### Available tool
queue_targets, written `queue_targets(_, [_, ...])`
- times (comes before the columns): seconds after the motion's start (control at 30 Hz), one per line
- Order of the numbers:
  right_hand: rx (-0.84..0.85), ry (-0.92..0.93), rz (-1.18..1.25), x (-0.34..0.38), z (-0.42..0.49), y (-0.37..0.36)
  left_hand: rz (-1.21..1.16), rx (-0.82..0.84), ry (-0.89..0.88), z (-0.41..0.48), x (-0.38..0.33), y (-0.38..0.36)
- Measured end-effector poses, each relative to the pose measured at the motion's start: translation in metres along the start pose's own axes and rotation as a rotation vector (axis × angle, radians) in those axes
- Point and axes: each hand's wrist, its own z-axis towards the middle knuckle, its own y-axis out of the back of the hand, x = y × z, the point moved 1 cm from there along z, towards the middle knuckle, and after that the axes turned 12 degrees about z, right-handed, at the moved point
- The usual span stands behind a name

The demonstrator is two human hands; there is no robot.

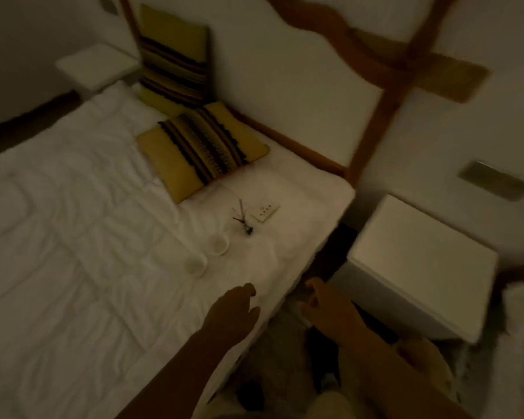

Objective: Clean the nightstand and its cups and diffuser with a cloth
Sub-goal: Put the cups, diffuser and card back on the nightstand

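Note:
The white nightstand (pixel 418 261) stands right of the bed with nothing on its top. Two white cups (pixel 219 244) (pixel 196 264) sit on the bed's white cover, near its right edge. Just beyond them is the reed diffuser (pixel 245 220), a small dark bottle with thin sticks. A small white card or remote (pixel 265 210) lies beside it. My left hand (pixel 235 313) reaches over the bed edge, empty, fingers loosely apart, a short way in front of the cups. My right hand (pixel 325 306) hovers over the gap between bed and nightstand, fingers curled but holding nothing. No cloth is visible.
Two yellow striped cushions (pixel 203 149) (pixel 174 58) lie at the head of the bed. A second white nightstand (pixel 96 66) stands on the far side. A wooden headboard frame (pixel 372 125) runs behind. The room is dim and the picture blurred.

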Motion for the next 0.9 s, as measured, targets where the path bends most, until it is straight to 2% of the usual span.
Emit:
queue_targets(0.17, [0.202, 0.221, -0.097, 0.042, 0.110, -0.010, -0.129, -0.070, 0.356, 0.034, 0.028, -0.004])
queue_targets(0.3, [0.353, 0.332, -0.204, 0.065, 0.166, -0.042, -0.254, -0.102, 0.599, 0.043, 0.053, -0.024])
queue_targets(0.4, [0.367, 0.371, -0.246, 0.074, 0.207, -0.073, -0.322, -0.152, 0.718, 0.063, 0.076, -0.039])
queue_targets(0.53, [0.295, 0.489, -0.371, 0.075, 0.270, -0.124, -0.366, -0.238, 0.772, 0.109, 0.124, -0.077])
queue_targets(0.7, [0.192, 0.472, -0.445, 0.059, 0.333, -0.172, -0.360, -0.327, 0.763, 0.166, 0.176, -0.115])
queue_targets(0.9, [0.172, 0.531, -0.406, 0.047, 0.369, -0.218, -0.311, -0.317, 0.744, 0.213, 0.212, -0.154])
